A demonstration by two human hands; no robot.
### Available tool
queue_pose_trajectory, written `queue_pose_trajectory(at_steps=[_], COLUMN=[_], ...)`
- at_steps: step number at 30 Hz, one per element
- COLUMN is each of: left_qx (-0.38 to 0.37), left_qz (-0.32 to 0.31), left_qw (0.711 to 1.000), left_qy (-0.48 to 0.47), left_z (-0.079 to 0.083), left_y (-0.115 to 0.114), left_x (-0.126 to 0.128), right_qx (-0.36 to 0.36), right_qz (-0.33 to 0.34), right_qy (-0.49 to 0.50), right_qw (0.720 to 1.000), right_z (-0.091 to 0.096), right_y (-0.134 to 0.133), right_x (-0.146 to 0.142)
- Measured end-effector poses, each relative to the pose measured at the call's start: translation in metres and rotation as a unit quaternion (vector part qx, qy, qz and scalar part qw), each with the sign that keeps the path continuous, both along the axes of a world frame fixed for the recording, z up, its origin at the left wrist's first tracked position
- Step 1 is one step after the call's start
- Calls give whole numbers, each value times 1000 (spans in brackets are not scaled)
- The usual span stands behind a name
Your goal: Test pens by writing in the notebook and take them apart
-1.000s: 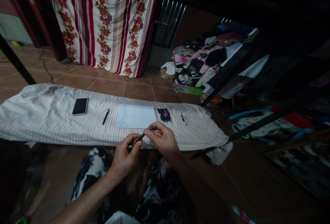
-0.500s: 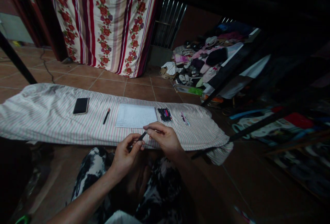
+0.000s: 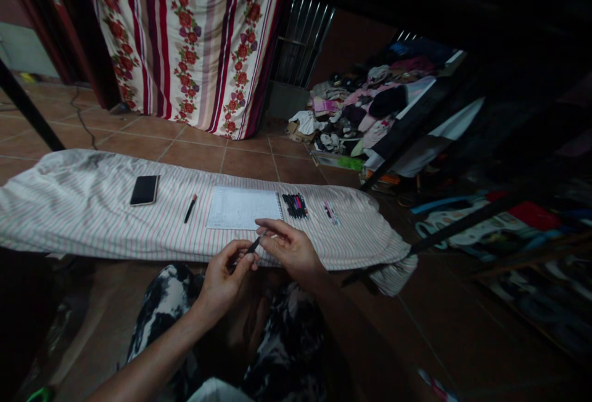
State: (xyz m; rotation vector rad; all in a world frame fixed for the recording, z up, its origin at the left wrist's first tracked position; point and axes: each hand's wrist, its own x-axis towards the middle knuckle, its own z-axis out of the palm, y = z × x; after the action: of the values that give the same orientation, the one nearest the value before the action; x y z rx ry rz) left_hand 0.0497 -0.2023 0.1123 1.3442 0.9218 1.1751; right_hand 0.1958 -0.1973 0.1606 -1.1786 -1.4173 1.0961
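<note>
Smooth black plastic pen (image 3: 253, 245), matt striped cloth (image 3: 92, 220), glossy glass phone screen (image 3: 144, 190), matt paper notebook (image 3: 243, 208) with metal spiral (image 3: 281, 206), satiny brown floor tiles (image 3: 250, 165), matt floral curtain cloth (image 3: 185, 50), shiny metal bars (image 3: 300, 38)

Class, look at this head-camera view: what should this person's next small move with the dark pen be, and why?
Probably bring the dark pen over the spiral notebook. The left hand holds it, the right hand is beside its upper end, and the notebook lies just ahead on the striped cloth.
</note>
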Motion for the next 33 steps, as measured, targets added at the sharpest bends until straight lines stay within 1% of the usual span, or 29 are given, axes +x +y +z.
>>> queue_pose_trajectory(at_steps=[5, 11, 17, 23, 27, 33], left_qx=[-18, 2, 10, -9, -11, -6], left_qz=[2, 0, 3, -1, -1, 0], left_qw=[1000, 1000, 1000, 1000, 1000, 1000], left_qy=[-16, 0, 12, -17, -27, -15], left_z=[-2, -2, 0, -1, -1, 2], left_y=[1, 1, 0, -1, -1, -2], left_x=[1, 0, 0, 2, 2, 2], right_qx=[20, 6, 34, 37, 25, 0], right_qz=[-5, -23, -42, -20, -21, -19], right_qy=[15, 34, -18, -28, -2, 43], right_qw=[1000, 999, 998, 999, 999, 999], right_z=[0, -2, -4, -3, -2, -2], right_y=[1, 3, 1, -1, -1, -2], right_x=[3, 3, 2, 4, 4, 2])
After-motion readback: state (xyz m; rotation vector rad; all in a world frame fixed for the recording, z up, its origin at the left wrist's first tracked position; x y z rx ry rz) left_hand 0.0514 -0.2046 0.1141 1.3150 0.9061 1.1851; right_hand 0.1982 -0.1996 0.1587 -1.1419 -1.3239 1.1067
